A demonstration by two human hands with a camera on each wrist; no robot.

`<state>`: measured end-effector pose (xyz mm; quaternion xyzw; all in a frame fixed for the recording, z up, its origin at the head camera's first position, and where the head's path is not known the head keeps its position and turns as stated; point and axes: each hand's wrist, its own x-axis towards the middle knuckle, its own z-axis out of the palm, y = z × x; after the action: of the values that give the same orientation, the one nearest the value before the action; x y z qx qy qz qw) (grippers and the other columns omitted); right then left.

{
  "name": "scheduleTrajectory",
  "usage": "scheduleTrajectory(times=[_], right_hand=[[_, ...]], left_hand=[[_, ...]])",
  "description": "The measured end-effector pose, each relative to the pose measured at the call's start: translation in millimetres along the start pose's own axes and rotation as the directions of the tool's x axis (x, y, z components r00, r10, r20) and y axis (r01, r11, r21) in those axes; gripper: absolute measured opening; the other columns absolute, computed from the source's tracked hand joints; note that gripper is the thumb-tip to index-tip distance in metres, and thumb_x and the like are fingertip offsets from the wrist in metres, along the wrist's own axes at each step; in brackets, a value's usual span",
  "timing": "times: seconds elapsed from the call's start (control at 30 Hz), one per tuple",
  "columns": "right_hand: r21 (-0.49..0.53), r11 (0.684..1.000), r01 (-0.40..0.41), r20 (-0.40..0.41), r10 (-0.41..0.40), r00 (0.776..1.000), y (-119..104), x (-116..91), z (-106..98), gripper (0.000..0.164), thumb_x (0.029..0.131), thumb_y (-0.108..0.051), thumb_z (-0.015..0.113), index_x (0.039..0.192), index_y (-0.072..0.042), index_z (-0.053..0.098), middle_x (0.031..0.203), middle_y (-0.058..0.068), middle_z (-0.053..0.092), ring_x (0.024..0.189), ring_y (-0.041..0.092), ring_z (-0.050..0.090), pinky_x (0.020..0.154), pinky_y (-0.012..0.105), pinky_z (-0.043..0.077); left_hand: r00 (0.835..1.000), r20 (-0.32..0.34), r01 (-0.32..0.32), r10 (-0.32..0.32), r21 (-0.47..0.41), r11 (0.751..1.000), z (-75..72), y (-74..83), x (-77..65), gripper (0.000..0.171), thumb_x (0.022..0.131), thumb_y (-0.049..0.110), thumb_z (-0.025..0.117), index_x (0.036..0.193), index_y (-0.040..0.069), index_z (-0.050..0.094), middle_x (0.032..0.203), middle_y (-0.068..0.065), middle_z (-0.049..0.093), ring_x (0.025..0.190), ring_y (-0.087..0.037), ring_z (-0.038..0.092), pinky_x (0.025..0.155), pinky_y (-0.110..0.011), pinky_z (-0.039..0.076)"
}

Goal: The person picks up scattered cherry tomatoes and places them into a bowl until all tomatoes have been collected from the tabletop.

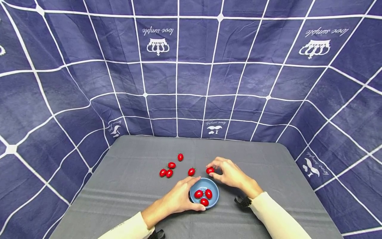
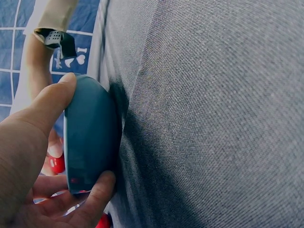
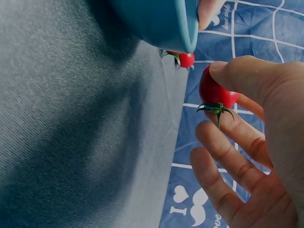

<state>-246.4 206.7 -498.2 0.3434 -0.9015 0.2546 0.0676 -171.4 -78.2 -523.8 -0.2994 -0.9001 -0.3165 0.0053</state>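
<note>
Tomato [image 1: 210, 170] pinched in half-closed right hand [image 1: 229, 173], near blue bowl [image 1: 204, 183] gripped by widely curved left hand [image 1: 182, 197]; three tomatoes [image 1: 198, 194] inside, five others [image 1: 171, 165] outside.

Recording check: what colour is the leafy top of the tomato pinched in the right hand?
The leafy top is green, clearest in the right wrist view.

Glossy smooth tomatoes [image 3: 216, 91], a smooth, faintly shiny bowl [image 2: 92, 133], matt rough-woven tablecloth [image 2: 213, 118], matt fabric backdrop [image 1: 194, 78].

Grey cloth-covered table [image 1: 128, 189]; blue gridded drapes [image 1: 191, 79].
</note>
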Motion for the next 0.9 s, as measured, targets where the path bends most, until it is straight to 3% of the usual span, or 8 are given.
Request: scheduleTrajectory(times=[0.23,0.47,0.67,0.9], right_hand=[[0.004,1.0,0.009,0.007,-0.01,1.0,-5.0,-2.3,2.6,0.027,0.102,-0.018,0.091,0.129,-0.015,0.087,0.115,-0.007,0.081,0.101,0.021,0.08,0.09,0.036,0.066],[-0.024,0.999,0.033,-0.003,-0.033,0.999,-7.7,-2.3,4.7,0.027,0.101,-0.021,0.091,0.128,-0.018,0.087,0.114,-0.01,0.079,0.1,0.013,0.077,0.089,0.033,0.066],[-0.011,1.0,0.027,0.001,-0.027,1.0,-13.9,-1.4,3.1,0.028,0.102,-0.021,0.091,0.129,-0.017,0.086,0.114,-0.01,0.079,0.1,0.018,0.078,0.088,0.033,0.065],[-0.02,1.0,0.009,0.021,-0.009,1.0,-22.5,-2.2,2.9,0.029,0.103,-0.023,0.09,0.132,-0.02,0.086,0.119,-0.011,0.079,0.104,0.011,0.079,0.092,0.036,0.067]], left_hand=[[1.0,-0.003,-0.003,0.003,-0.001,1.0,-0.6,0.4,-0.6,0.109,0.079,0.057,0.108,0.161,0.001,0.065,0.156,-0.014,0.074,0.136,-0.028,0.075,0.117,-0.039,0.064],[1.0,-0.001,-0.003,0.003,0.012,1.0,-1.4,0.7,-0.6,0.11,0.078,0.058,0.108,0.162,0.001,0.065,0.154,-0.013,0.075,0.134,-0.028,0.075,0.115,-0.039,0.065],[1.0,0.0,-0.01,0.01,0.004,1.0,-2.6,0.9,-1.2,0.109,0.079,0.058,0.107,0.161,0.0,0.065,0.152,-0.013,0.075,0.13,-0.027,0.076,0.112,-0.038,0.065],[1.0,0.002,-0.015,0.015,-0.003,1.0,-2.8,1.1,-2.0,0.107,0.08,0.057,0.107,0.161,0.0,0.065,0.154,-0.014,0.075,0.133,-0.028,0.076,0.113,-0.038,0.065]])
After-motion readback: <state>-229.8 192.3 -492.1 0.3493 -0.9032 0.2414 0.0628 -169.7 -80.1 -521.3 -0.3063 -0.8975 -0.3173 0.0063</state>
